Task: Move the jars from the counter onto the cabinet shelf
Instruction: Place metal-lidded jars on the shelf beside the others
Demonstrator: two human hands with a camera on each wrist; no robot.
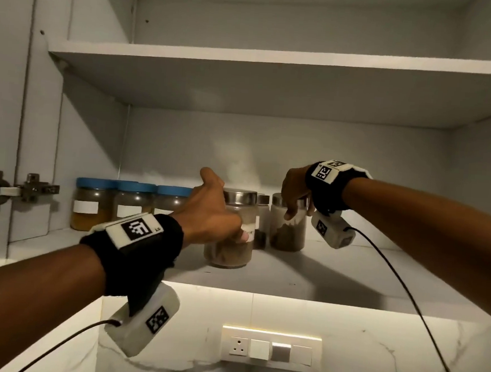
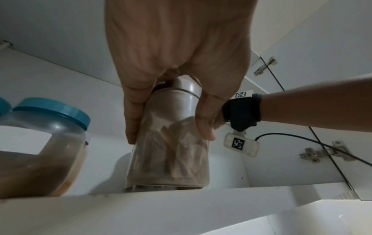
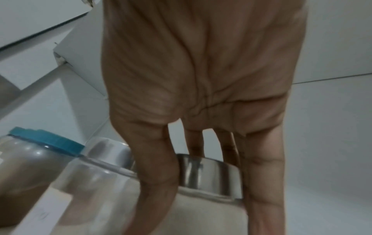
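On the lower cabinet shelf (image 1: 348,276) stand two glass jars with steel lids. My left hand (image 1: 215,215) grips the nearer jar (image 1: 228,255) by its side, thumb and fingers wrapped round the glass; it holds brown sticks (image 2: 169,159) and rests on the shelf near the front edge. My right hand (image 1: 295,195) comes down from above, its fingers (image 3: 157,167) straddling the steel lid (image 3: 207,173) of the further jar (image 1: 289,233), which is part full of brown powder. A small dark jar (image 1: 261,222) stands between the two.
Three blue-lidded jars (image 1: 132,203) with white labels line the shelf's back left. An upper shelf (image 1: 277,71) hangs overhead. A door hinge (image 1: 23,192) sits at the left wall, a socket panel (image 1: 269,349) below the shelf. Bare shelf lies to the right.
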